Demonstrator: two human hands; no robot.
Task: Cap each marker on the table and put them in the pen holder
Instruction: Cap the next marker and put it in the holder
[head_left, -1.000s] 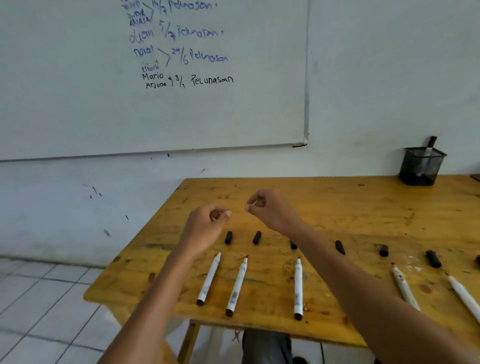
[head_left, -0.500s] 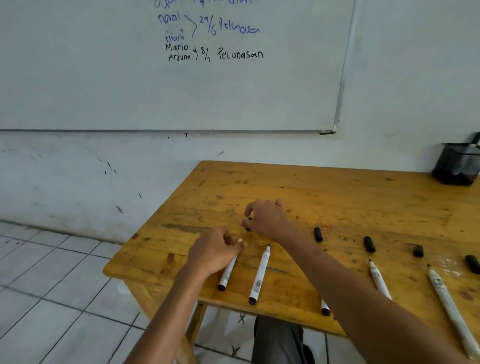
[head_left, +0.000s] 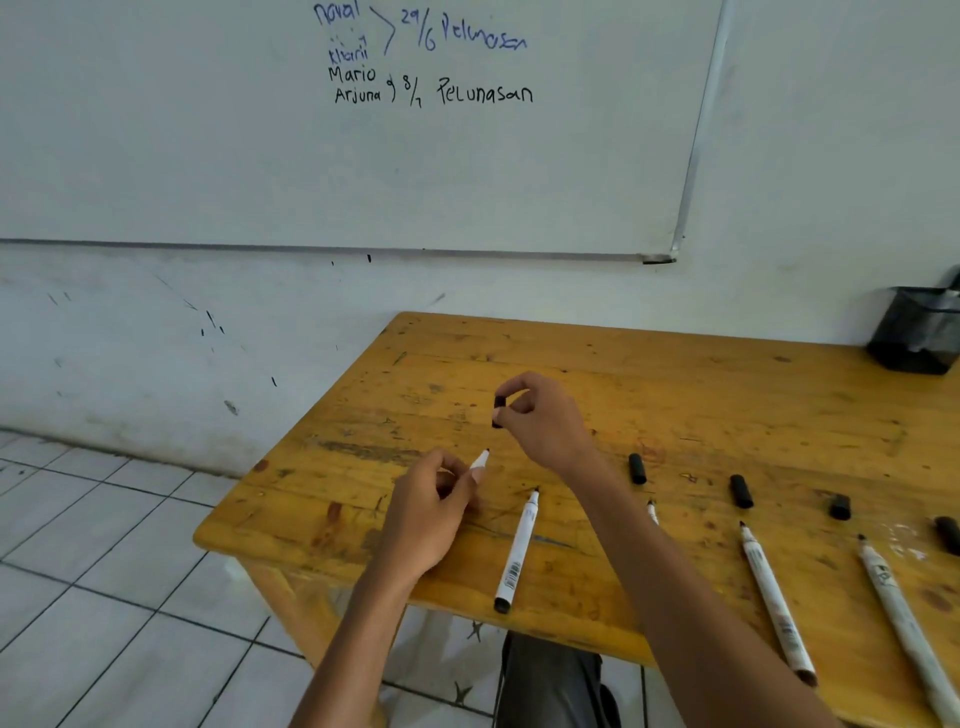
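My left hand (head_left: 428, 512) grips a white marker (head_left: 480, 460) above the wooden table (head_left: 675, 405); only its uncapped tip pokes out past the fingers. My right hand (head_left: 543, 423) pinches a black cap (head_left: 499, 410) just up and right of that tip, a small gap between them. Several more uncapped white markers lie along the front edge, the nearest (head_left: 517, 551) right of my left hand, others (head_left: 774, 603) further right. Loose black caps (head_left: 637, 468) (head_left: 741, 490) lie behind them. The black mesh pen holder (head_left: 917, 332) stands at the far right corner with a marker in it.
A whiteboard (head_left: 363, 130) with handwriting hangs on the wall behind the table. Tiled floor (head_left: 104, 571) lies left of the table's edge. My knee (head_left: 550, 680) shows under the table's front edge. My right forearm hides part of one marker (head_left: 652, 512).
Both hands dropped to the table, then rose: the left one lifted the leftmost marker, the right one picked up a cap. The camera panned left, pushing the holder to the frame edge.
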